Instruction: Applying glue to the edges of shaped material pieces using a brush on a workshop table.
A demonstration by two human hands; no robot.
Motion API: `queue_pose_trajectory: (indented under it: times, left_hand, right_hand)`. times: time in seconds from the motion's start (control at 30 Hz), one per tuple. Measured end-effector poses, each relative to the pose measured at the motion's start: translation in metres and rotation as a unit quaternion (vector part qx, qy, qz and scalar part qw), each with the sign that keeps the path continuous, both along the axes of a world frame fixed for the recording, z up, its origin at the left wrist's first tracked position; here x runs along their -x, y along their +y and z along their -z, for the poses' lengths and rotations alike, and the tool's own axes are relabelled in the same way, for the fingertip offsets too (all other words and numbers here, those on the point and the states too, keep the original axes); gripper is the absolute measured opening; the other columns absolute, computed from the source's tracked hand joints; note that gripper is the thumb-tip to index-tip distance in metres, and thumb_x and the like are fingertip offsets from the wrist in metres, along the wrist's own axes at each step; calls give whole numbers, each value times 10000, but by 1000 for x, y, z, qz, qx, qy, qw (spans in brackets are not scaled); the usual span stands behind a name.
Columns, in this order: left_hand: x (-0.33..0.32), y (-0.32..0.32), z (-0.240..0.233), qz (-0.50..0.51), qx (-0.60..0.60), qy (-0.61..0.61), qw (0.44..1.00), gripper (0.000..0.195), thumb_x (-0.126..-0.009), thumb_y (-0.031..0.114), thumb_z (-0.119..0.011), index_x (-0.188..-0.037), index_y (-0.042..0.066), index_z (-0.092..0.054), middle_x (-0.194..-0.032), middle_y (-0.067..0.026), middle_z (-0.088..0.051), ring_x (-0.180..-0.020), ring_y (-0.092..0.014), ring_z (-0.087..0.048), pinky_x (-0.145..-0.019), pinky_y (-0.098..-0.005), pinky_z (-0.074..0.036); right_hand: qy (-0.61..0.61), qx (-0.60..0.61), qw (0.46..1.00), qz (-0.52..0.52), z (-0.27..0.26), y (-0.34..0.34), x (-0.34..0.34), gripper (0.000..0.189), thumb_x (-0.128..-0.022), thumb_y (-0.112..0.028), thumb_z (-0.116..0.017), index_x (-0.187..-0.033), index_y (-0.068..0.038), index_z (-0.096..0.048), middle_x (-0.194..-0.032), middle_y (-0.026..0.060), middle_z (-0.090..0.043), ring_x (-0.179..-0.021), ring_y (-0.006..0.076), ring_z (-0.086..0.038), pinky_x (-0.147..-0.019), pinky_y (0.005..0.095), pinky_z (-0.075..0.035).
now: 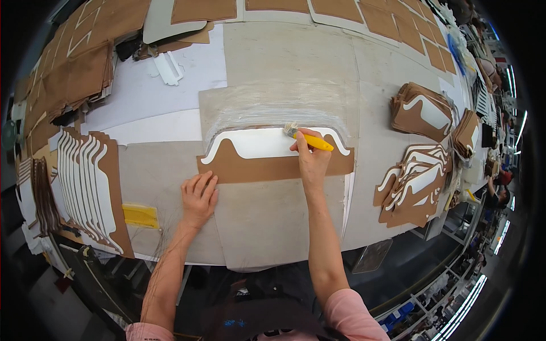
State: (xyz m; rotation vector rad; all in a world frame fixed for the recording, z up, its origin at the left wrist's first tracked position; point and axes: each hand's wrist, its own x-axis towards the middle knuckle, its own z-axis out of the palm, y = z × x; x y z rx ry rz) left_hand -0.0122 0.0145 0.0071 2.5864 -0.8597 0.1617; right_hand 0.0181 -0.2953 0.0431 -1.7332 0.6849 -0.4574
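A flat brown panel [273, 168] with a curved white strip [266, 143] along its far side lies on the worktable in front of me. My right hand [313, 160] grips a brush by its yellow handle [320, 143]. The pale bristles [291, 128] are at the upper edge of the white strip. My left hand [199, 198] rests at the panel's lower left corner, fingertips on it and fingers slightly spread. Whitish streaks [273, 113] cover the grey sheet just beyond the panel.
Left stands a row of overlapping white-edged brown pieces [91, 187], with a yellow block [140, 215] beside it. Stacked brown-and-white pieces [420, 183] lie right, below another stack [422, 111]. Brown sheets [94, 72] pile at far left. A white plastic piece [168, 68] lies beyond.
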Motion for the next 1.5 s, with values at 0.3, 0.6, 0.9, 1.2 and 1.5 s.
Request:
queue_pose_trajectory:
  times: [0.3,0.6,0.9,1.2,1.5]
  left_hand:
    - [-2,4,1,0,22,38,999,439,-856,188,-701,-1272,87,-605,-1349,-66,-549,-1203,-278,-482,-989,-460,-364]
    - [-5,7,-2,-10,33,40,999,407,-851,243,-719,-1220,92,-638,-1319,-52,-566,-1195,-239,-489,-976,-449,-374]
    - [-5,10,3,-11,59,52,997,457,-821,242,-729,-1235,84,-618,-1362,-60,-544,-1208,-253,-491,-980,-463,-358]
    - [-6,9,3,-11,69,52,996,476,-799,235,-742,-1233,94,-608,-1338,-52,-554,-1196,-237,-506,-979,-453,-366]
    - [-4,12,6,-16,82,38,996,439,-783,198,-728,-1188,70,-616,-1286,-83,-558,-1204,-261,-497,-980,-471,-356]
  right_hand:
    - [-12,-40,998,-41,2,101,-17,138,-958,-76,-644,-1048,25,-675,-801,72,-693,-654,96,-625,-572,247,-484]
    - [-3,8,995,-104,10,149,-19,126,-938,-41,-657,-1038,32,-674,-917,115,-702,-718,119,-641,-627,259,-503]
    - [-38,78,976,-201,-6,169,-7,134,-914,-18,-683,-1046,5,-676,-894,104,-675,-775,150,-626,-681,283,-500]
    - [-47,137,965,-217,-9,174,-6,138,-870,9,-696,-1006,-9,-678,-788,109,-625,-649,211,-590,-586,320,-465]
    - [-66,159,938,-302,-14,177,-14,165,-839,40,-691,-995,-7,-663,-796,120,-635,-656,244,-583,-576,347,-461]
